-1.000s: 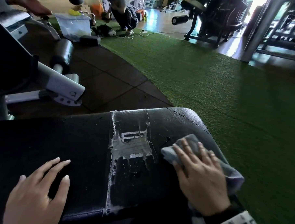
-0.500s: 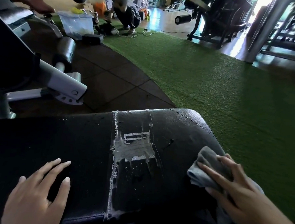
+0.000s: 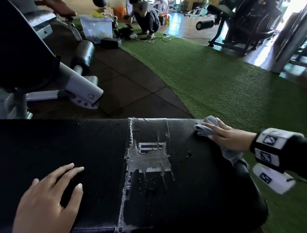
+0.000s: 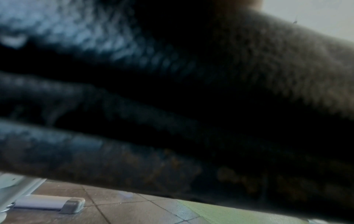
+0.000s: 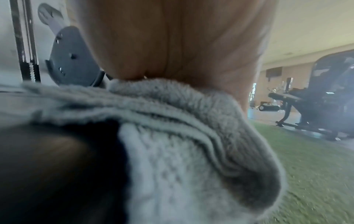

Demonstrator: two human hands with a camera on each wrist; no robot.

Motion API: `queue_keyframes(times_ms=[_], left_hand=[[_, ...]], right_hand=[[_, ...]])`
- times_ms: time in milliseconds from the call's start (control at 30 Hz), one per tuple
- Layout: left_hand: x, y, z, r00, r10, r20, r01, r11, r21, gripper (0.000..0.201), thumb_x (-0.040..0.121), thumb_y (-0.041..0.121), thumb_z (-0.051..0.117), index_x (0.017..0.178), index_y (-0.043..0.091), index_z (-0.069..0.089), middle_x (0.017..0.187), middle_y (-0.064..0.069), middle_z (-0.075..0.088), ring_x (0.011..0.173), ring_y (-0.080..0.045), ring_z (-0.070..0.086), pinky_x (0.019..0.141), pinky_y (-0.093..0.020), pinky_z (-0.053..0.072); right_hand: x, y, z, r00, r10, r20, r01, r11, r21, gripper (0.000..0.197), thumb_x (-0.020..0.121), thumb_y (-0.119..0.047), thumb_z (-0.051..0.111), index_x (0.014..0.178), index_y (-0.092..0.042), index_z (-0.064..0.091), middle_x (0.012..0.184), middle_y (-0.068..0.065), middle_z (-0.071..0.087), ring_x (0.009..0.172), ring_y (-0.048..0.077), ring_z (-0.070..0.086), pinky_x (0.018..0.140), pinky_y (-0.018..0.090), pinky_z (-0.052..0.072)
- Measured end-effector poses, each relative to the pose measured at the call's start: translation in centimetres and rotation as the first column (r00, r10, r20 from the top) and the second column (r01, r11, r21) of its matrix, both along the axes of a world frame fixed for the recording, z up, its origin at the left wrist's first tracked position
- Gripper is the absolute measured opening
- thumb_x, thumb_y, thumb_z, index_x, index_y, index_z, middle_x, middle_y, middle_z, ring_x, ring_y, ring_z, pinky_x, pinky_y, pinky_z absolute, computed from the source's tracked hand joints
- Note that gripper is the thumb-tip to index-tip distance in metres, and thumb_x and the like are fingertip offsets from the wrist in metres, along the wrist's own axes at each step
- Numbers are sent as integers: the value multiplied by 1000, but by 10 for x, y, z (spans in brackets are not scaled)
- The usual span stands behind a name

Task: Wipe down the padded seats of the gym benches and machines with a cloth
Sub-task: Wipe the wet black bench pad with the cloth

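Note:
A black padded bench seat (image 3: pixel 94 157) fills the near half of the head view, with a worn, taped strip (image 3: pixel 147 151) across its middle. My right hand (image 3: pixel 225 137) lies flat with straight fingers on a grey cloth (image 3: pixel 204 129), pressing it onto the pad's far right corner. In the right wrist view the cloth (image 5: pixel 182 144) bunches under my palm (image 5: pixel 172 42). My left hand (image 3: pixel 52 196) rests flat on the pad at the near left, fingers spread, holding nothing. The left wrist view is mostly dark, blurred pad surface (image 4: pixel 153 106).
Green turf (image 3: pixel 238 84) runs to the right and behind the bench; dark rubber tiles (image 3: pixel 129 87) lie beyond it. A white-framed machine with a roller pad (image 3: pixel 81 60) stands at left. A person (image 3: pixel 144 19) crouches far back beside a clear bin (image 3: pixel 96 27). Black machines (image 3: pixel 241 26) stand at back right.
My right hand slid the cloth from beside the taped strip down the right end, then up to the pad's far right corner. The left hand stayed put.

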State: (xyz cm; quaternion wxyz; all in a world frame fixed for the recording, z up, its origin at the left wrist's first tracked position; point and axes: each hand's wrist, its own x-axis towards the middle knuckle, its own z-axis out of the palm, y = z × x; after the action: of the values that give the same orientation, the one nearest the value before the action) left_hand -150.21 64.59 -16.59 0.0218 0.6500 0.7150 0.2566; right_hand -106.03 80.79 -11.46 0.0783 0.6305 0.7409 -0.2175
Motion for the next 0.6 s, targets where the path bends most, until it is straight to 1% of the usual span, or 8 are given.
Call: queue_keyframes(times_ms=[67, 167, 267, 333, 367, 467, 533, 600], left_hand=[[0, 0, 1, 1000, 7, -6, -7, 1000, -19, 48, 80, 50, 38, 117, 35, 63, 129, 12, 56, 104, -21, 62, 106, -59, 32], [0, -1, 3, 1000, 20, 1, -20, 999, -45, 48, 81, 52, 36, 118, 37, 62, 130, 14, 55, 103, -18, 61, 109, -56, 29], [0, -2, 3, 1000, 23, 11, -22, 998, -58, 48, 81, 53, 35, 119, 38, 61, 131, 15, 54, 90, -17, 64, 111, -51, 23], [0, -3, 2, 999, 26, 20, -25, 998, -63, 48, 82, 53, 35, 120, 39, 61, 131, 16, 53, 85, -19, 64, 112, -50, 22], [0, -3, 2, 999, 25, 19, -24, 998, -64, 48, 82, 53, 35, 120, 39, 60, 131, 16, 53, 87, -20, 65, 112, -51, 22], [1, -2, 2, 1000, 21, 11, -20, 998, -55, 47, 82, 52, 35, 120, 39, 60, 132, 16, 53, 92, -21, 64, 111, -52, 23], [0, -1, 2, 1000, 16, 2, -16, 999, -46, 47, 82, 52, 36, 120, 38, 61, 131, 14, 54, 88, -20, 65, 110, -54, 25], [0, -1, 2, 1000, 17, 0, -17, 999, -39, 47, 82, 51, 37, 119, 37, 62, 130, 14, 54, 87, -21, 65, 110, -54, 25]], right_hand=[[-22, 23, 3, 993, 72, 89, -72, 997, -12, 50, 100, -46, 22, 141, -53, -4, 158, 7, -8, 144, 25, -12, 117, 39, -5], [-58, 33, 9, 966, 175, 190, -171, 985, -38, 50, 94, -57, 15, 137, -59, -11, 157, 5, -12, 144, 33, -8, 117, 47, 0], [-80, 11, 8, 904, 345, 255, -348, 937, -35, 51, 92, -62, 8, 137, -58, -14, 156, 0, -18, 143, 37, -8, 116, 53, 2], [-85, -15, 6, 839, 481, 256, -492, 870, -22, 59, 76, -78, -11, 131, -62, -22, 155, -1, -22, 142, 37, -11, 115, 56, 2], [-81, -27, 3, 808, 536, 243, -551, 834, -7, 62, 69, -81, -18, 128, -65, -25, 154, -4, -24, 142, 36, -12, 115, 55, 3], [-51, -53, 2, 759, 607, 235, -625, 780, 6, 58, 75, -75, -13, 131, -63, -23, 150, -16, -30, 143, 22, -19, 117, 44, -2], [-26, -57, 7, 786, 580, 212, -596, 803, 14, 60, 75, -77, -12, 132, -63, -20, 148, -23, -31, 142, 14, -23, 118, 38, -5], [-7, -47, 9, 839, 518, 169, -531, 847, 40, 61, 74, -80, -10, 131, -63, -22, 149, -25, -26, 141, 7, -23, 118, 34, -5]])
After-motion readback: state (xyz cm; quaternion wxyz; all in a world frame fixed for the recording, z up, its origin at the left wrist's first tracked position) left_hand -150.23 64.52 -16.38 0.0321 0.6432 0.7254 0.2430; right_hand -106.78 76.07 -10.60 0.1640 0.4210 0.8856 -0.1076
